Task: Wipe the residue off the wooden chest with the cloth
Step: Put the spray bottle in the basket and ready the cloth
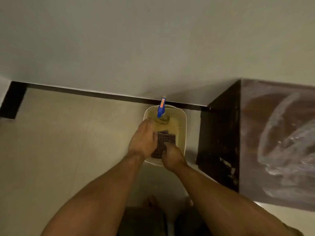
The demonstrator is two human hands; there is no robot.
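A dark checked cloth is held over a cream plastic basket on the floor. My left hand grips the cloth's left edge and my right hand pinches its lower right part. The wooden chest stands at the right, its brown top smeared with whitish residue in broad arcs, its dark side panel facing the basket. Both hands are well left of the chest.
A spray bottle with a blue trigger head stands in the basket's far end. A black skirting strip runs along the wall behind. Pale floor tiles spread to the left. My bare feet show at the bottom.
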